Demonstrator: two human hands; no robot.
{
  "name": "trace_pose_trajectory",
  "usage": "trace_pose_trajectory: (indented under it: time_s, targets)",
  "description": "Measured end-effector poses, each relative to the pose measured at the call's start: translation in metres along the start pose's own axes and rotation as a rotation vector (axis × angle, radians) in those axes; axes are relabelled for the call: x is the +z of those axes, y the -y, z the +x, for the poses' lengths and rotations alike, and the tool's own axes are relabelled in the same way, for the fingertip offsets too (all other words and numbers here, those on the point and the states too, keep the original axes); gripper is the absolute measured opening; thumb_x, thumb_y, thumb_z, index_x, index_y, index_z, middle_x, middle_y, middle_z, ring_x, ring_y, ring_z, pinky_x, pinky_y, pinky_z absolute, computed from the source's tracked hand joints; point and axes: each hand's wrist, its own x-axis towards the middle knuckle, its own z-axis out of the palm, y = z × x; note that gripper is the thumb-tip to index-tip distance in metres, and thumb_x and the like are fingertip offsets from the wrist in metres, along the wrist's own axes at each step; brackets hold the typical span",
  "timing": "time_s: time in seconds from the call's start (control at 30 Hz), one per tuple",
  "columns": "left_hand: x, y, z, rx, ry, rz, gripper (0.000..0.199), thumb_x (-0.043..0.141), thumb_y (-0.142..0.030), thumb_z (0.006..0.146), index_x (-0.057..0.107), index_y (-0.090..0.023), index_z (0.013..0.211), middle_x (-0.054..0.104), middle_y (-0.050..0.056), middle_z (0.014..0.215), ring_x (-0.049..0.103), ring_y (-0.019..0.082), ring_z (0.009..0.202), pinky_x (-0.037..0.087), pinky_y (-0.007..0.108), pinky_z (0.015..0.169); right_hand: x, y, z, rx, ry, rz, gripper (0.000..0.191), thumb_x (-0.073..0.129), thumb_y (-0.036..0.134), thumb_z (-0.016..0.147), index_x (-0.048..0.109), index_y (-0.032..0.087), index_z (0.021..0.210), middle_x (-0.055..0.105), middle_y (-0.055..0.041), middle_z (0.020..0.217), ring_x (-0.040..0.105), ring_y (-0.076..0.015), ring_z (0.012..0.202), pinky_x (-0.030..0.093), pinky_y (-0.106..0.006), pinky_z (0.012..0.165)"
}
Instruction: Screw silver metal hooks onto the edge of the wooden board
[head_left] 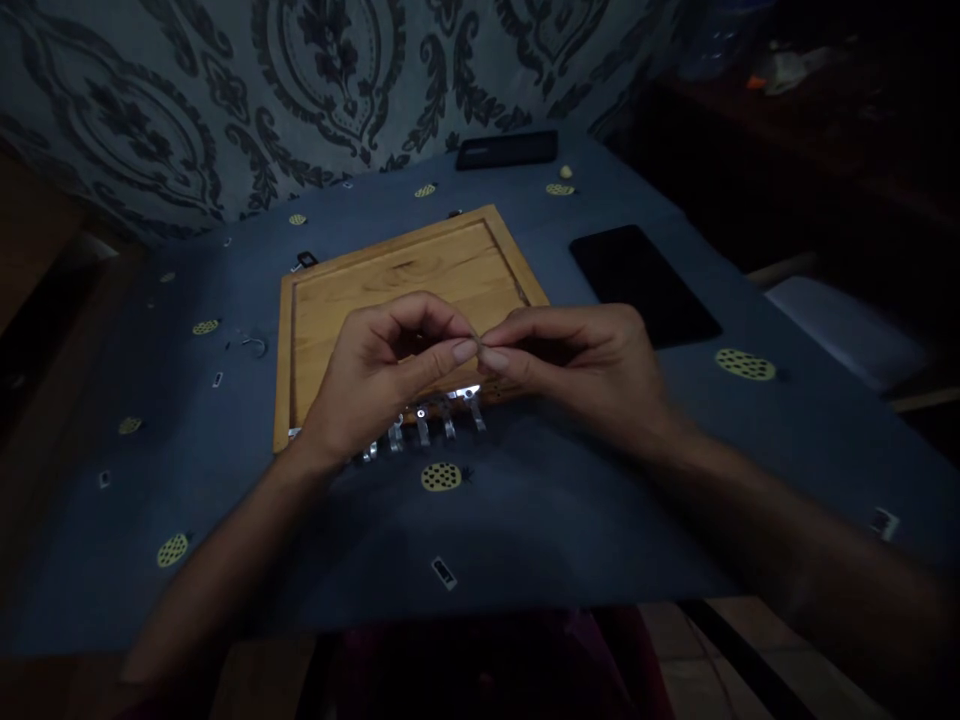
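Note:
Thumb and fingers of my left hand (397, 370) are pinched together above the front part of a wooden board (397, 275). My right hand (577, 365) is pinched too, its fingertips meeting those of the left. Whatever lies between the fingertips is too small and dim to name. Below my hands, a metal strip with several hooks (422, 425) runs along the board's front edge, partly hidden by my left hand. The board has a raised rim and lies on a blue cloth with pineapple prints.
A dark flat tablet-like object (641, 280) lies right of the board, and a black phone-like object (506, 150) behind it. A loose metal hook (253, 345) is at the left. A small dark clip (305, 260) touches the board's back left corner. Patterned wallpaper (330, 80) rises behind.

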Motion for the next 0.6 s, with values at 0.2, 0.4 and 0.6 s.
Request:
trace_pose_trajectory:
  time_s: [0.2,0.4,0.6]
  targets:
    - [-0.008,0.000,0.000,-0.005,-0.021,0.060,0.016,0.085,-0.028,0.083,0.074,-0.017,0.081,0.072,-0.002,0.079,0.068,0.011,0.077,0.056,0.022,0.072,0.002,0.003,-0.017,0.008,-0.004,-0.146,0.019,0.073,0.041,0.095,0.079,0.027,0.084,0.077,0.0006,0.078,0.071,-0.0166,0.068,0.054,-0.028,0.061]
    - [-0.005,0.008,-0.005,-0.220,0.212,0.092,0.006,0.075,-0.016,0.084,0.071,-0.015,0.080,0.069,-0.001,0.076,0.064,0.010,0.071,0.049,0.020,0.063,-0.005,-0.009,-0.043,-0.024,-0.025,-0.340,0.016,0.066,0.032,0.100,0.075,0.024,0.089,0.079,0.0004,0.081,0.073,-0.0168,0.069,0.055,-0.027,0.061]
    - [-0.003,0.023,-0.006,-0.141,0.248,0.252,0.003,0.074,-0.014,0.085,0.073,-0.015,0.082,0.071,0.000,0.081,0.064,0.013,0.081,0.049,0.023,0.074,-0.003,-0.016,-0.058,-0.292,0.093,-0.483,0.016,0.058,0.020,0.105,0.070,0.023,0.096,0.076,0.0024,0.080,0.070,-0.0128,0.067,0.055,-0.025,0.066]
